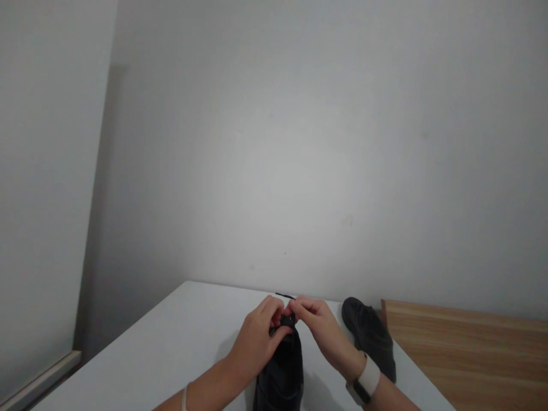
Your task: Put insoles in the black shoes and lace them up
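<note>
A black lace-up shoe (280,377) stands on the white table, its opening toward me and its toe end pointing away. My left hand (265,326) is closed at the shoe's lacing, thumb and fingers pinching by the tongue. Just to its right, my right hand (311,317) pinches a black shoelace (284,295), whose free end sticks out to the left above the fingers. Both hands nearly meet over the laces and partly hide them. Exactly which strand the left fingers grip is hard to make out.
A second black shoe (370,334) lies on the white table (171,342) at the right, beyond my right wrist. Wood-grain board (466,348) stands beside the table's right edge. A grey wall (299,171) rises behind, and a white panel (47,171) is at the left.
</note>
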`<action>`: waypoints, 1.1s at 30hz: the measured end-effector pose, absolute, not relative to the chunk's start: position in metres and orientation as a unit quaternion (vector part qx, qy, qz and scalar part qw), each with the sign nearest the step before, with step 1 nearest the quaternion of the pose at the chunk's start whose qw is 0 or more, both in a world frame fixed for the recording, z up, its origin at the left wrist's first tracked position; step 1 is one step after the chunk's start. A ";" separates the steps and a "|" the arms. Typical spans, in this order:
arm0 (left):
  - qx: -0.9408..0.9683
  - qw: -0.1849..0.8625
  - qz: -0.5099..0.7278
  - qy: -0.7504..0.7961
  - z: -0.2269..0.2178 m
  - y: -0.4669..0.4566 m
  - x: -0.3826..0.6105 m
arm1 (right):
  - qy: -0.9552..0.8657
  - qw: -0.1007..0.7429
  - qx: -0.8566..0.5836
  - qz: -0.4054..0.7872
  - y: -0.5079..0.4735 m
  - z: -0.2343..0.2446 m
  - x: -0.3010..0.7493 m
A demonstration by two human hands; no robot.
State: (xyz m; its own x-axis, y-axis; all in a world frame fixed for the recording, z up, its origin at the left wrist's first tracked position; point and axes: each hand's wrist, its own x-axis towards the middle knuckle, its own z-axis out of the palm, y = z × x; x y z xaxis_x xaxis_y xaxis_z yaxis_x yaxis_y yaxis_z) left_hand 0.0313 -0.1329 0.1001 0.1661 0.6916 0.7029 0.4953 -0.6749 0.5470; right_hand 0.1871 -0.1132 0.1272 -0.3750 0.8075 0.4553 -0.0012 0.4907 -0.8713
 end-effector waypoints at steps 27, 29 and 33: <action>0.434 0.533 0.692 0.221 0.085 -0.098 -0.018 | -0.427 0.656 -0.219 0.582 -0.086 0.087 0.223; 0.448 0.515 0.688 0.248 0.078 -0.095 -0.023 | -0.458 0.644 -0.241 0.564 -0.086 0.080 0.227; 0.561 0.420 0.633 0.328 0.069 -0.098 -0.028 | -0.571 0.584 -0.288 0.499 -0.090 0.068 0.236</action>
State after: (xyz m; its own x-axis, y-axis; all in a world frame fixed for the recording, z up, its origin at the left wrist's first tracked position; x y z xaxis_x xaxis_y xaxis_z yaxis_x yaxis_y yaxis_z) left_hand -0.0280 -0.0983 0.0687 -0.0173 0.9005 0.4346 -0.1639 -0.4313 0.8872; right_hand 0.2363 -0.0901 0.0682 -0.1508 0.9130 0.3790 -0.2543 0.3346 -0.9074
